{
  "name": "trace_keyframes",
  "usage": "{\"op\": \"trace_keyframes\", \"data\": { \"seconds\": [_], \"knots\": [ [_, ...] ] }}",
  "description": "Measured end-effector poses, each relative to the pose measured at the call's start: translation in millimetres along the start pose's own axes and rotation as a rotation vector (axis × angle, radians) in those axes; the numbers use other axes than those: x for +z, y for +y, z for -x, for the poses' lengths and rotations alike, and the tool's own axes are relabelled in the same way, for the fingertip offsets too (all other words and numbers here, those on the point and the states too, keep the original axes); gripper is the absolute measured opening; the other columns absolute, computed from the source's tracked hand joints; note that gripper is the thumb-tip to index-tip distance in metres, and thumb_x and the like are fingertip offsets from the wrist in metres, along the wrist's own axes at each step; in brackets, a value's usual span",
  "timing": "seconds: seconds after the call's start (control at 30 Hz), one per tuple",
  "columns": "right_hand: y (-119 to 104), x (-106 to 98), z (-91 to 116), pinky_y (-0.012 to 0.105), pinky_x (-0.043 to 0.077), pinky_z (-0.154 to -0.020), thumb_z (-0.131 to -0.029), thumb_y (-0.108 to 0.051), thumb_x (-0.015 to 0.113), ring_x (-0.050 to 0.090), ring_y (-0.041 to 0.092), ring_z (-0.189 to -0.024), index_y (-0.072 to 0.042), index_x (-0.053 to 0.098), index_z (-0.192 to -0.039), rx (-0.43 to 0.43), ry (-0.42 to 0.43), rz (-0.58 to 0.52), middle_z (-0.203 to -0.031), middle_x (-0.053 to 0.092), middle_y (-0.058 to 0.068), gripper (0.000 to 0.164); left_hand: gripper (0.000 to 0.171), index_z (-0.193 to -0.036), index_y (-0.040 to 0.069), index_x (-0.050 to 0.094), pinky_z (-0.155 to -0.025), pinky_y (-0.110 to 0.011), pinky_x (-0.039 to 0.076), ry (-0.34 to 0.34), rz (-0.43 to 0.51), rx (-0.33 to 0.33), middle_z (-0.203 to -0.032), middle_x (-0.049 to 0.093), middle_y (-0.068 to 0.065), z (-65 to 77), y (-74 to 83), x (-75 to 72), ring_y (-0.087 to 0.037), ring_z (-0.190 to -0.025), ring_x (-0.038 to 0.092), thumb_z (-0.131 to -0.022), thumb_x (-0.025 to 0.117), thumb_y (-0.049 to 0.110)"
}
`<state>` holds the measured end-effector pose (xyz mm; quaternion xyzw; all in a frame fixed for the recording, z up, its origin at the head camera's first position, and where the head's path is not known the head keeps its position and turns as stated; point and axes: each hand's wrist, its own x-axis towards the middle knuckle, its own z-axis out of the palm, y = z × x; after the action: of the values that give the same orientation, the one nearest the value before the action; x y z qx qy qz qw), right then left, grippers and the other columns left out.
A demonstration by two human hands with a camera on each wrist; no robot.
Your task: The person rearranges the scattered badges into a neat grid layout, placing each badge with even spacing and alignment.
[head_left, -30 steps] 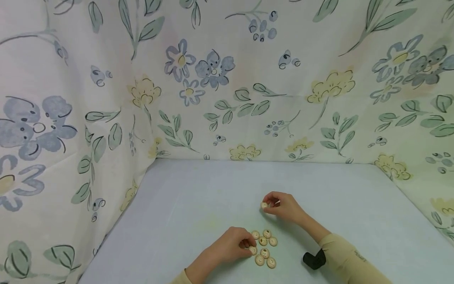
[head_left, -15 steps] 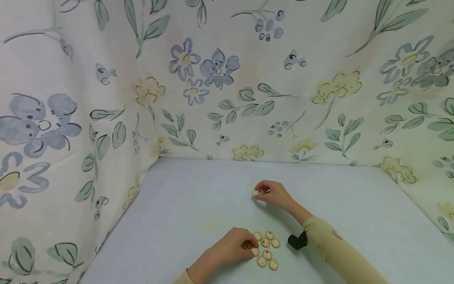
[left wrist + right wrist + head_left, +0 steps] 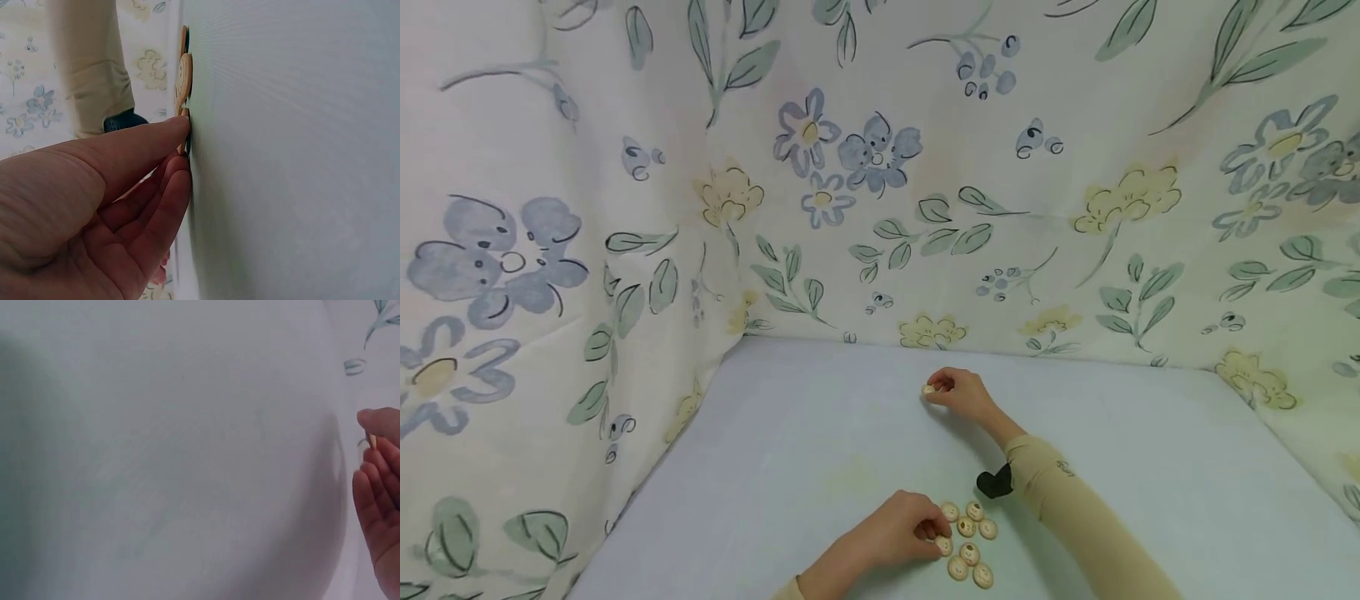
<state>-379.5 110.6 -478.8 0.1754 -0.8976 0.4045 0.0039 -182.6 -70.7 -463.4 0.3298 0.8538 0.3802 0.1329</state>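
My left hand (image 3: 898, 532) rests at the near table and pinches a small round wooden disc (image 3: 943, 546) between thumb and fingers. In the left wrist view that disc stands edge-on against the table, partly hidden by the fingertips. Several like discs, with dark face-like marks, lie in a cluster just right of the hand, among them a disc (image 3: 982, 575) at the near side. Farther back, my right hand (image 3: 961, 395) pinches another pale wooden disc (image 3: 928, 389). The right wrist view shows only a thin edge of it between thumb and fingers (image 3: 369, 487).
A white cloth-covered table (image 3: 805, 417) spreads beneath both hands. Floral fabric (image 3: 880, 250) hangs along its back and sides. A black piece (image 3: 995, 482) sits at the right forearm, beside the beige sleeve (image 3: 1060, 500).
My right hand has moved away toward the back of the table and slightly left, carrying its disc. The left hand keeps its pinch beside the cluster. The head view has shifted slightly.
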Motion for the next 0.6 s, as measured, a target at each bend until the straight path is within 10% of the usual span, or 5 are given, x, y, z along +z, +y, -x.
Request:
{"op": "trace_keyframes", "data": {
  "seconds": [0.6],
  "knots": [
    [-7.7, 14.6, -36.3, 0.027, 0.046, -0.067, -0.084, -0.014, 0.076, 0.058, 0.019, -0.078, -0.001, 0.069, -0.098, 0.104, 0.075, -0.023, -0.086, 0.066, 0.006, 0.020, 0.015, -0.095, 0.009, 0.073, -0.066, -0.009, 0.045, -0.023, -0.051, 0.037, -0.082, 0.062, 0.013, -0.5, -4.5, -0.6, 0.007, -0.072, 0.053, -0.081, 0.078, 0.005]
  ]
}}
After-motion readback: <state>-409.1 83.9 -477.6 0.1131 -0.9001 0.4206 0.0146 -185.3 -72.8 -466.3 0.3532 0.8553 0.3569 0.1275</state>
